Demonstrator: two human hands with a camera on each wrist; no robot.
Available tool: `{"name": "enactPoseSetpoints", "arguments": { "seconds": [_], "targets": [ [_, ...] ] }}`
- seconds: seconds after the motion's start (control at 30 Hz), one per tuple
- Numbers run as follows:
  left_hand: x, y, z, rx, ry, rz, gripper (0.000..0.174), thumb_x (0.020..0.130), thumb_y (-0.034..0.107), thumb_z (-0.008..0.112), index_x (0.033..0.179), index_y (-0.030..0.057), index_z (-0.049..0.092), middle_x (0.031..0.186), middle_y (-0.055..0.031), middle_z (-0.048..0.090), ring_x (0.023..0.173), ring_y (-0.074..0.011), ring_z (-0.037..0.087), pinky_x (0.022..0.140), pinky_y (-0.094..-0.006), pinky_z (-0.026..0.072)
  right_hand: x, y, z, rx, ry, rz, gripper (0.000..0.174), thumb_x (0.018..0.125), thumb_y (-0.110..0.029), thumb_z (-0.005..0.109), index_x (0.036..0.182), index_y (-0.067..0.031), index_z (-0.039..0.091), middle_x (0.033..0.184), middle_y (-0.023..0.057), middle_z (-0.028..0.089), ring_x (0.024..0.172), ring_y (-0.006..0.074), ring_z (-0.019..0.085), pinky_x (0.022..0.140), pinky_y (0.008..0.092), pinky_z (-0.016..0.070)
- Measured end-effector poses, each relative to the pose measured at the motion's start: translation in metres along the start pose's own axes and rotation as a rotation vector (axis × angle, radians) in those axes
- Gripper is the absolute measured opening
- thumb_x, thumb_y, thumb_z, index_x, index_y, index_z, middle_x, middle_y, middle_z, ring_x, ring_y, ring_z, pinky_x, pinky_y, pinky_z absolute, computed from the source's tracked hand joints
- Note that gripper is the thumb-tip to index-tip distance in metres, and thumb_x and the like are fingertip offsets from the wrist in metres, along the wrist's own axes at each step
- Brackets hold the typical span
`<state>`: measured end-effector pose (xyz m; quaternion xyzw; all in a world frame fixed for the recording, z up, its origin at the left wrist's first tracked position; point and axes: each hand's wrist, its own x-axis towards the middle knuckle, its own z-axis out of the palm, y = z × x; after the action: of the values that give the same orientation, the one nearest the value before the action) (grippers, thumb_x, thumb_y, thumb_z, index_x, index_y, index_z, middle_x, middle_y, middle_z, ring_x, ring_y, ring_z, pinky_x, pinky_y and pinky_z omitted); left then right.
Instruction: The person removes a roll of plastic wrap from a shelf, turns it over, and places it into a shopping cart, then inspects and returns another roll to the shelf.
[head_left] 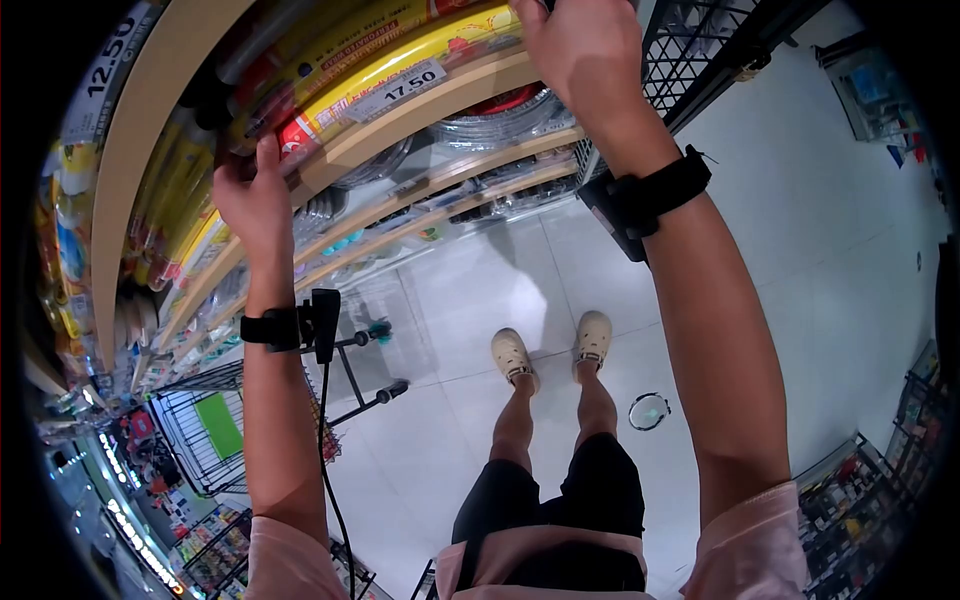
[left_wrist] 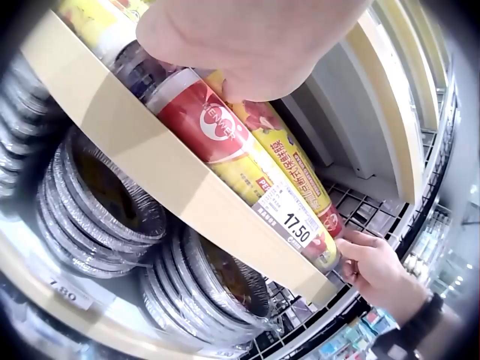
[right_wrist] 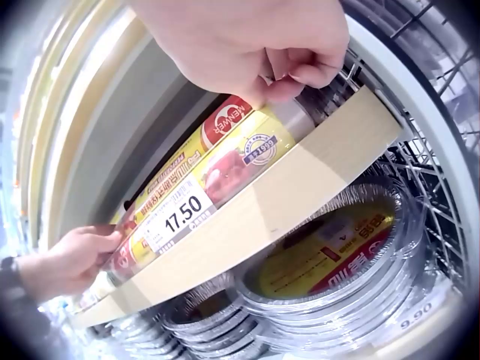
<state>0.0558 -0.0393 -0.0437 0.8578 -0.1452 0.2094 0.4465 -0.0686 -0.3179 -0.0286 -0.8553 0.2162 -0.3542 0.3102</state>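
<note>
The yellow rolls (left_wrist: 244,166) lie side by side on the shelf behind its wooden lip (left_wrist: 202,193); the left hand (head_left: 258,205) pinches at one end, the right hand (head_left: 583,50) at the other, though which roll each holds is hard to tell. Best to raise both ends evenly, clearing the lip and the price tag (left_wrist: 289,217), above the stacked foil pans (right_wrist: 330,251).
</note>
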Motion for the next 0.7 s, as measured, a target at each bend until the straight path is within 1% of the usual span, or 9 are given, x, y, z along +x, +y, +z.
{"name": "enactPoseSetpoints", "arguments": {
  "seconds": [0.17, 0.2, 0.23, 0.3, 0.33, 0.4, 0.5, 0.6, 0.7],
  "targets": [
    [-0.001, 0.001, -0.007, 0.05, -0.044, -0.016, 0.032, 0.088, 0.021, 0.071, 0.099, -0.0079, 0.064, 0.084, -0.0087, 0.068, 0.076, -0.0123, 0.058, 0.073, -0.0278, 0.0474, 0.002, -0.006, -0.007, 0.036, -0.048, 0.013, 0.02, 0.088, -0.011, 0.059, 0.105, -0.0053, 0.068, 0.092, 0.0245, 0.068, 0.091, 0.0412, 0.064, 0.082, 0.0468, 0.0507],
    [0.004, -0.002, -0.015, 0.024, -0.166, -0.113, 0.038, 0.087, 0.022, 0.072, 0.107, -0.0081, 0.061, 0.095, -0.0111, 0.067, 0.085, -0.015, 0.059, 0.079, -0.029, 0.0474, 0.005, 0.002, -0.004, -0.065, -0.171, -0.023, 0.042, 0.09, -0.013, 0.065, 0.128, 0.0031, 0.056, 0.118, 0.0262, 0.063, 0.093, 0.0362, 0.068, 0.083, 0.0396, 0.055],
    [0.002, -0.003, -0.018, 0.044, -0.168, -0.063, 0.04, 0.087, 0.021, 0.072, 0.111, -0.0079, 0.059, 0.1, -0.0127, 0.066, 0.089, -0.0167, 0.059, 0.082, -0.0299, 0.0472, 0.001, -0.002, -0.011, 0.022, -0.207, 0.056, 0.042, 0.089, -0.015, 0.062, 0.127, 0.003, 0.056, 0.118, 0.0295, 0.06, 0.093, 0.0443, 0.064, 0.086, 0.0433, 0.0524],
    [-0.005, 0.002, -0.029, 0.083, -0.168, 0.035, 0.046, 0.088, 0.02, 0.072, 0.12, -0.0075, 0.054, 0.109, -0.0158, 0.063, 0.097, -0.02, 0.059, 0.087, -0.0319, 0.0469, -0.014, 0.0, -0.014, 0.034, 0.0, -0.072, 0.039, 0.088, -0.011, 0.062, 0.125, 0.0009, 0.057, 0.112, 0.0247, 0.064, 0.088, 0.0412, 0.066, 0.084, 0.0412, 0.0531],
    [-0.017, 0.019, -0.036, 0.121, -0.147, 0.066, 0.056, 0.088, 0.016, 0.07, 0.133, -0.0041, 0.046, 0.124, -0.0186, 0.055, 0.109, -0.0247, 0.055, 0.096, -0.0356, 0.0443, -0.025, -0.004, -0.027, 0.16, -0.018, -0.025, 0.035, 0.087, -0.007, 0.062, 0.12, 0.0001, 0.056, 0.108, 0.0225, 0.063, 0.092, 0.04, 0.064, 0.086, 0.0428, 0.0516],
    [-0.049, 0.046, -0.054, 0.148, -0.091, 0.125, 0.054, 0.089, 0.01, 0.068, 0.137, -0.0017, 0.046, 0.131, -0.0172, 0.054, 0.117, -0.024, 0.054, 0.094, -0.0345, 0.046, -0.055, -0.004, -0.054, 0.356, -0.12, 0.109, 0.03, 0.085, -0.004, 0.061, 0.115, -0.0014, 0.057, 0.104, 0.0186, 0.064, 0.095, 0.0367, 0.063, 0.084, 0.0423, 0.0518],
    [-0.121, 0.056, -0.09, 0.157, -0.234, 0.034, 0.064, 0.083, 0.003, 0.069, 0.141, 0.0104, 0.045, 0.128, -0.0097, 0.053, 0.107, -0.0206, 0.05, 0.088, -0.0329, 0.0414, -0.116, 0.025, -0.073, 0.555, -0.336, 0.308, 0.021, 0.087, -0.003, 0.061, 0.108, -0.0034, 0.064, 0.097, 0.0135, 0.068, 0.081, 0.0275, 0.067, 0.07, 0.0334, 0.0545],
    [-0.199, 0.077, -0.13, 0.115, -0.418, -0.244, 0.06, 0.08, -0.001, 0.067, 0.136, 0.0106, 0.049, 0.121, -0.0056, 0.055, 0.103, -0.0169, 0.054, 0.082, -0.032, 0.0413, -0.17, 0.039, -0.102, 0.556, -0.39, 0.467, 0.015, 0.088, -0.002, 0.06, 0.102, -0.0028, 0.066, 0.082, 0.0096, 0.069, 0.068, 0.0169, 0.065, 0.064, 0.0272, 0.0523],
    [-0.267, 0.083, -0.179, -0.123, -0.376, -0.621, 0.044, 0.082, -0.001, 0.064, 0.124, 0.0067, 0.054, 0.122, -0.0071, 0.057, 0.097, -0.0149, 0.06, 0.075, -0.0262, 0.0448, -0.219, 0.056, -0.141, 0.601, -0.518, 0.591, 0.013, 0.089, -0.002, 0.059, 0.099, -0.0022, 0.066, 0.076, 0.007, 0.068, 0.066, 0.0108, 0.062, 0.064, 0.0255, 0.0511]
  ]
}}
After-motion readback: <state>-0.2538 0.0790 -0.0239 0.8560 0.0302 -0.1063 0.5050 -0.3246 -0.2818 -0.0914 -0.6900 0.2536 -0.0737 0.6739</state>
